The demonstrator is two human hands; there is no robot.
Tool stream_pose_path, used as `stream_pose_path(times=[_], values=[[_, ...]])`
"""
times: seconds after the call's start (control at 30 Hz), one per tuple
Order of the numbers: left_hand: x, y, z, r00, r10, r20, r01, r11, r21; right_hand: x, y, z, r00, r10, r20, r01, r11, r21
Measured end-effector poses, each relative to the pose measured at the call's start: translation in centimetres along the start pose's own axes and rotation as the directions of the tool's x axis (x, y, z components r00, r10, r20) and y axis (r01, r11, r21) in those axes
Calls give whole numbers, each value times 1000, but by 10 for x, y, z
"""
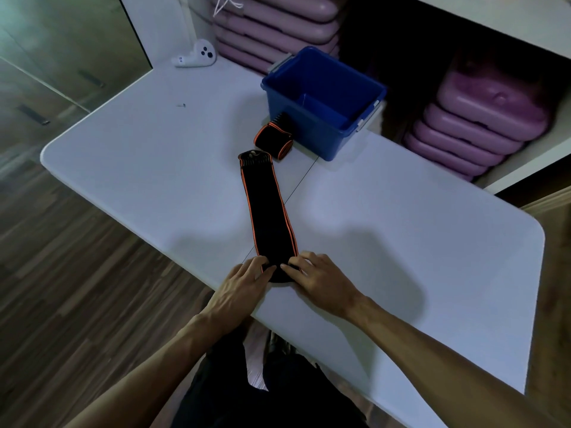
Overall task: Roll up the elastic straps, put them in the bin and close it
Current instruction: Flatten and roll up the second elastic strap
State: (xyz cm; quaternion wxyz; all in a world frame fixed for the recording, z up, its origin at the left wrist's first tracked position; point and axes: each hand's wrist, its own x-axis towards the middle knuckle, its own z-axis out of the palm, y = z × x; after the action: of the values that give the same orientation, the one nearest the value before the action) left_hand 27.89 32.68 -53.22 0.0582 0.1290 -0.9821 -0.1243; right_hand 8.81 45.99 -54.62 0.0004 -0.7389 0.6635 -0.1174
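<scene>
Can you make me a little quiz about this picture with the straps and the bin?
1. True or false: the blue plastic bin is open.
2. How many black, orange-edged elastic straps lie on the white table?
3. Which strap end do both hands pinch: A near, B far?

Key:
1. True.
2. Two: a rolled strap and a flat strap.
3. A; left hand, right hand.

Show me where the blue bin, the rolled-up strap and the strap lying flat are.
blue bin (296,131): head view, on its near outer wall.
rolled-up strap (273,140): head view, on the roll's top.
flat strap (267,208): head view, on the middle of its black length.
</scene>
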Motion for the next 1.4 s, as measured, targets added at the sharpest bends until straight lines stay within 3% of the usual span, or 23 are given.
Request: stream_pose_path(times=[0.27, 0.53, 0.7, 0.83, 1.0, 1.13, 1.3, 1.4], values=[[4, 3, 1, 997, -53, -50, 50, 997, -64, -3, 0, 1, 999, 15, 40, -14, 1000, -19], [11, 0, -4, 994, 0, -110, -8, 997, -78, -1, 5, -7, 1000, 1, -7, 0, 990, 144], [12, -4, -6, 997, -69, -41, 63, 988, -141, 9, 13, -14, 999, -36, -23, 38, 994, 104], [16, -7, -10, 989, -137, 47, 145, 956, -257, 19, 14, -16, 999, 35, 10, -36, 981, 191], [36, -18, -17, 970, -232, 76, 238, 835, -495, 33, 12, -20, 966, 231, 113, -257, 877, 406], [50, -25, -10, 925, -366, 107, 367, 778, -511, 48, 11, -19, 905, 363, 221, -425, 771, 473], [60, -23, 0, 836, -542, 81, 502, 698, -511, 54, 7, -14, 834, 519, 187, -522, 630, 575], [62, -25, 1, 810, -580, 85, 532, 667, -522, 49, 4, -13, 817, 538, 205, -533, 571, 624]])
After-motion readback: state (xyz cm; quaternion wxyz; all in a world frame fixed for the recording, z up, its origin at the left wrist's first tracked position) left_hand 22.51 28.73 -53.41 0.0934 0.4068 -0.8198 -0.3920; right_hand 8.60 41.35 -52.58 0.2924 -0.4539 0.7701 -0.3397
